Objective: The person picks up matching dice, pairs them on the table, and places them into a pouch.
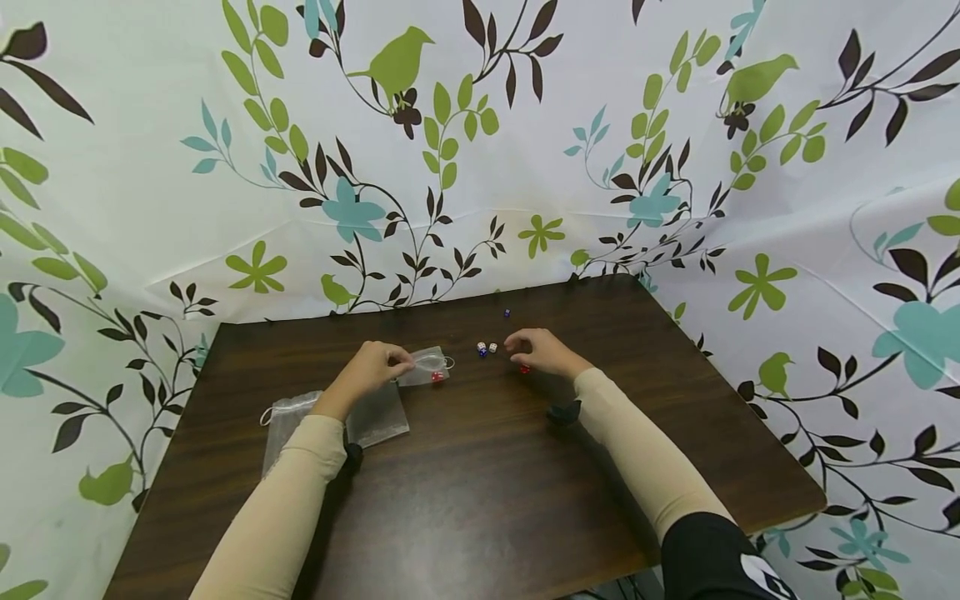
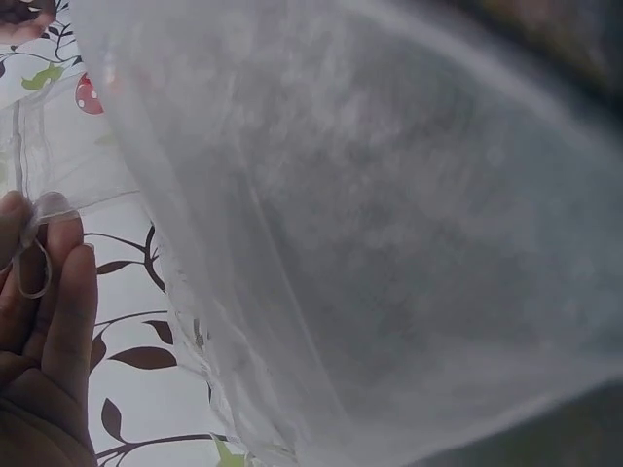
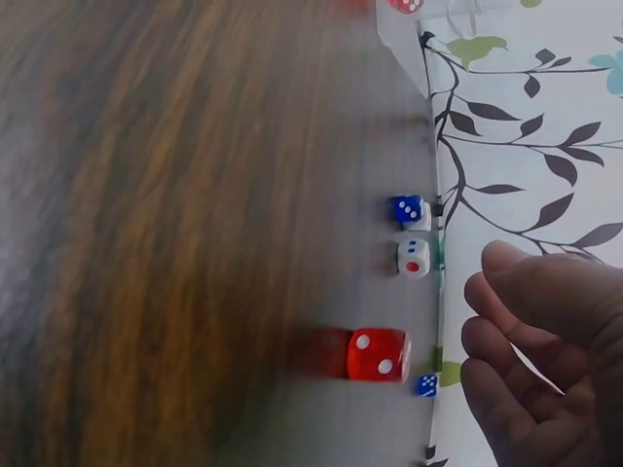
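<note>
My left hand [image 1: 375,367] pinches the gathered, corded edge of a small sheer drawstring pouch [image 1: 420,360] between thumb and fingers. A red die [image 1: 437,377] shows at that pouch, and its cord loops out past one end. My right hand [image 1: 547,352] hovers over the table with fingers loosely bent and nothing between them. Just below its fingers lies a red die [image 3: 378,354]. To the left of this hand sit a white die [image 3: 414,258] and a blue die [image 3: 408,208], the blue one close against another white die [image 3: 421,220].
A second blue die [image 1: 507,312] lies farther back on the dark wooden table [image 1: 465,500]. Two more sheer pouches, one [image 1: 288,421] with a white cord and one [image 1: 381,415] flat, lie by my left forearm. A patterned cloth [image 1: 480,233] hangs behind.
</note>
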The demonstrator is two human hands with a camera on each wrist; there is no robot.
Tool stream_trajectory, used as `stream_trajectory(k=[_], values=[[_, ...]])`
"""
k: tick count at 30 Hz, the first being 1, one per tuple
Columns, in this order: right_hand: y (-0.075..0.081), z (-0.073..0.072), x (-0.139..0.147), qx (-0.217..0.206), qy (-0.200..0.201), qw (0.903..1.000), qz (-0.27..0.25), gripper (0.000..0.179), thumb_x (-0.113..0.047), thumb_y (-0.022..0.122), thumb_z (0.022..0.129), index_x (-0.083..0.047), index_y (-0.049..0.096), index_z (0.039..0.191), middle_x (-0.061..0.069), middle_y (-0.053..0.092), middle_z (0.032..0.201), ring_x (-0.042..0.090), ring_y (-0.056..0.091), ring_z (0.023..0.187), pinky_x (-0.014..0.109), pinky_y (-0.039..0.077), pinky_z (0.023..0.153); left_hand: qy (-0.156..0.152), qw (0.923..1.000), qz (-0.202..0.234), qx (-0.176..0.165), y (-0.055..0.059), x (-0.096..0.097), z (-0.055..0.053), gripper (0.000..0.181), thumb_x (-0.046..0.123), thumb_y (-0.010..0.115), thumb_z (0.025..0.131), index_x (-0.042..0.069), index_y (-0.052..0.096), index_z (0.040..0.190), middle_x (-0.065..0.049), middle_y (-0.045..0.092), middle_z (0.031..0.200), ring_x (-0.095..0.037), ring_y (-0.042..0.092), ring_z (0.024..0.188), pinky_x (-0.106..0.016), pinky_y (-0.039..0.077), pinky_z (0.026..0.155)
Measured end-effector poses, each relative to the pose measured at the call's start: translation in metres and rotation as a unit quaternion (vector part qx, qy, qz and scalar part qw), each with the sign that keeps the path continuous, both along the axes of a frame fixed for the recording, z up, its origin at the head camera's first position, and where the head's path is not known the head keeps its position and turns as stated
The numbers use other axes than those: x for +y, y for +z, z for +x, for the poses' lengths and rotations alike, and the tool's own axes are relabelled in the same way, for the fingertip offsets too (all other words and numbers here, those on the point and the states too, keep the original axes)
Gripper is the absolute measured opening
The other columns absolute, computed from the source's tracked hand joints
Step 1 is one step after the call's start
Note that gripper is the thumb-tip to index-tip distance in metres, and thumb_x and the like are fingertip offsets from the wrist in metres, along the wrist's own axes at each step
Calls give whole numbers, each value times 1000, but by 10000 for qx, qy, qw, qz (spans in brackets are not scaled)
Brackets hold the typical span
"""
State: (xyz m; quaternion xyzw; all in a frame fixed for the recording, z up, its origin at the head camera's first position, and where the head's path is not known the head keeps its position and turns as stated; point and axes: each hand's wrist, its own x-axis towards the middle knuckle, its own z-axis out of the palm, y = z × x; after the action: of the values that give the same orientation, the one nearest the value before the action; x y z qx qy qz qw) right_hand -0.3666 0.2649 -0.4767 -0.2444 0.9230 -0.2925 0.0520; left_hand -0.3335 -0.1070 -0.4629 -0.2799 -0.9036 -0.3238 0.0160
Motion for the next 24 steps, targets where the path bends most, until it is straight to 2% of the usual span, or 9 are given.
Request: stream_trajectory(k=[11, 15, 24], values=[[-8, 6, 12, -366, -36, 9993, 101, 32, -8, 76, 92, -4, 69, 123, 8, 72, 116, 26, 63, 111, 44, 50, 97, 58, 9999, -92, 26, -2, 1, -1, 12, 16, 75, 94, 6, 79, 97, -6, 77, 92, -19, 69, 81, -39, 54, 71], [-12, 7, 15, -358, 38, 9993, 113, 31, -9, 75, 93, -3, 69, 123, 8, 72, 115, 25, 65, 110, 42, 51, 94, 48, 9999, -87, 40, -3, 0, -2, 12, 17, 75, 94, 6, 79, 96, -5, 77, 89, -19, 69, 81, -40, 54, 72], [-15, 9, 19, -413, -99, 9985, 358, 27, -7, 75, 93, -5, 70, 119, 6, 70, 112, 23, 65, 106, 40, 52, 92, 74, 9999, -66, -69, -3, 2, -1, 11, 16, 74, 94, 6, 79, 96, -4, 76, 89, -19, 68, 81, -40, 53, 72]])
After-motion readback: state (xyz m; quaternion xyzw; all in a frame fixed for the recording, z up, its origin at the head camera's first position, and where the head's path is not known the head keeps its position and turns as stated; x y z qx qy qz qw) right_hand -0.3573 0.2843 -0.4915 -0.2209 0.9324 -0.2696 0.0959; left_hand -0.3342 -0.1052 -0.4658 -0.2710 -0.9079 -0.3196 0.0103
